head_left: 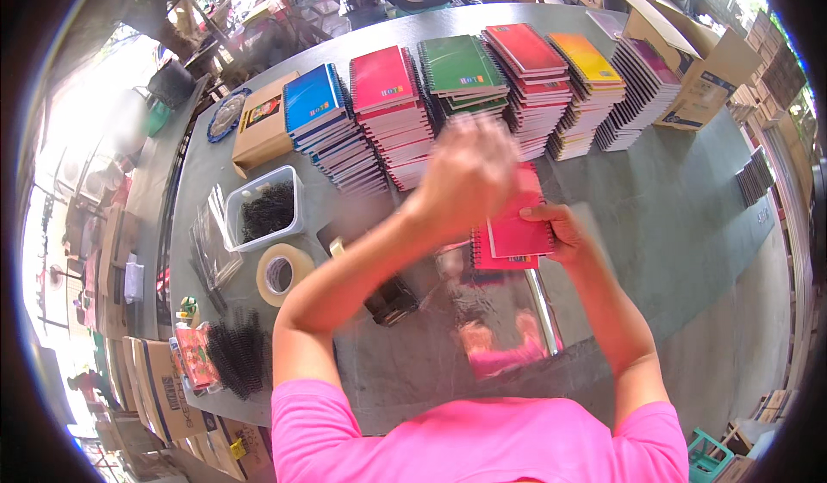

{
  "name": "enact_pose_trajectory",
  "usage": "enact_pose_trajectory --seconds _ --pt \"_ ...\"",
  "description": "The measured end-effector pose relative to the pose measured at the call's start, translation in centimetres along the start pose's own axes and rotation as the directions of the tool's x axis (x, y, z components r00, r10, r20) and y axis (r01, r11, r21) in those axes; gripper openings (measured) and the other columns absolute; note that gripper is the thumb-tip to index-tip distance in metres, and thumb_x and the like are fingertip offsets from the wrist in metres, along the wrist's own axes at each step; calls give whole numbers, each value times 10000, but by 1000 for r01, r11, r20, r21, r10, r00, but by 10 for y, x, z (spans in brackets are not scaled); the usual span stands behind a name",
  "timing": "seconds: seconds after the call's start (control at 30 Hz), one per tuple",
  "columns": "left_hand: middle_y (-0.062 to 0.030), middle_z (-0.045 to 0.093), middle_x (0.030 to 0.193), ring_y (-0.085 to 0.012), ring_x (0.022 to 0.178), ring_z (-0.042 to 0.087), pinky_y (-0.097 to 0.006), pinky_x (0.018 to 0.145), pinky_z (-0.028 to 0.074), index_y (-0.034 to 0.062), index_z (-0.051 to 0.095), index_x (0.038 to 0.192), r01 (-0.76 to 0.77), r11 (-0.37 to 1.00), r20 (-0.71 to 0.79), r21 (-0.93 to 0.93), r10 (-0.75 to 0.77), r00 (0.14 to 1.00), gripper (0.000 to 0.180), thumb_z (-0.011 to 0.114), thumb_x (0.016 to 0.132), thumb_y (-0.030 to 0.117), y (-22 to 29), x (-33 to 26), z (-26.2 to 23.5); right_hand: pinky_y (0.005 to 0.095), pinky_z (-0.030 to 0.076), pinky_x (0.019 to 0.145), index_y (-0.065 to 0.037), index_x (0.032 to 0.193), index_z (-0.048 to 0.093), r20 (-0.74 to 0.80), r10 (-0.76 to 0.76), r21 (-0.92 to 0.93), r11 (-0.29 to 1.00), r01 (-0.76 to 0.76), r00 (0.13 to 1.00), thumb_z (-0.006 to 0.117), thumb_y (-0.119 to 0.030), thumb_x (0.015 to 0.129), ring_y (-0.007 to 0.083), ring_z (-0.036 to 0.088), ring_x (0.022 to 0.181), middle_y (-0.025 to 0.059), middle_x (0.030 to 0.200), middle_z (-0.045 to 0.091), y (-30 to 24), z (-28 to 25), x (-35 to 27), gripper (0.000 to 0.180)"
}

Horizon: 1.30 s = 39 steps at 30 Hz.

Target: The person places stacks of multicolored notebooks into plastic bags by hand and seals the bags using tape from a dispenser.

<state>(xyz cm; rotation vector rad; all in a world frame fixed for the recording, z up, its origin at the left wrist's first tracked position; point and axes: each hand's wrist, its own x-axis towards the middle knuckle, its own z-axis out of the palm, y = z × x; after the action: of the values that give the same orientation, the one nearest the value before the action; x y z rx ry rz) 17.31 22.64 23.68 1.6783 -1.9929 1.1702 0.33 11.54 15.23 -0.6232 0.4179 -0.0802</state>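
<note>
Pink spiral notebooks (521,235), partly overlapping, are gripped by my right hand (562,231), its thumb on the top cover. Raised above their far end is my left hand (474,160), its fingers smeared by motion, so what it holds, if anything, cannot be made out. Beneath the notebooks a shiny clear plastic sheet or bag (504,311) lies on the table. Beyond my hands stands a row of notebook stacks: blue (314,99), pink (379,78), green (461,63), red (527,49), yellow (586,58) and purple (650,65).
Left of me are a clear tub of black coils (269,211), a tape roll (284,274), a black tape dispenser (392,298), plastic sleeves (214,242) and loose black coils (237,354). An open carton (698,82) and a small dark stack (755,177) are at right.
</note>
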Motion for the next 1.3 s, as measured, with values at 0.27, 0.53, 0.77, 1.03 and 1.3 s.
enact_pose_trajectory --seconds 0.27,0.53,0.77,1.03,1.3 --pt "-113 596 826 -262 825 567 -384 816 411 48 583 837 201 970 -33 -136 -207 978 92 554 789 121 -42 9 24 387 505 856 72 1168 491 116 23 280 958 -54 993 591 -139 787 274 631 948 178 1074 617 -19 -11 -7 447" --pt "-144 595 1077 -266 1001 548 -405 888 405 35 592 1026 231 973 -21 -6 -231 973 434 622 792 400 -16 36 32 336 537 778 21 1123 549 105 78 -192 980 -56 991 675 -199 795 210 654 856 135 1007 642 -16 -20 -9 414" --pt "-78 624 909 -239 875 578 -380 839 405 57 613 900 358 928 43 -106 -355 934 189 611 784 207 -32 37 24 345 536 789 14 1164 518 14 120 178 977 -121 993 633 -313 839 240 642 905 148 1052 626 -31 -36 -16 475" --pt "-205 619 943 -329 902 582 -431 805 438 -18 606 916 129 933 286 -337 -29 958 449 584 805 417 70 94 22 416 543 792 68 1087 538 73 -34 302 953 11 997 576 -138 789 312 644 888 200 1007 626 -49 -63 -65 363" --pt "-167 619 1062 -299 1108 540 -396 914 421 4 598 1018 251 959 545 132 -282 790 315 590 811 241 -11 133 97 376 553 692 46 1023 566 -30 5 168 986 1 1000 580 -41 710 271 656 798 175 956 641 -54 -95 -112 326"
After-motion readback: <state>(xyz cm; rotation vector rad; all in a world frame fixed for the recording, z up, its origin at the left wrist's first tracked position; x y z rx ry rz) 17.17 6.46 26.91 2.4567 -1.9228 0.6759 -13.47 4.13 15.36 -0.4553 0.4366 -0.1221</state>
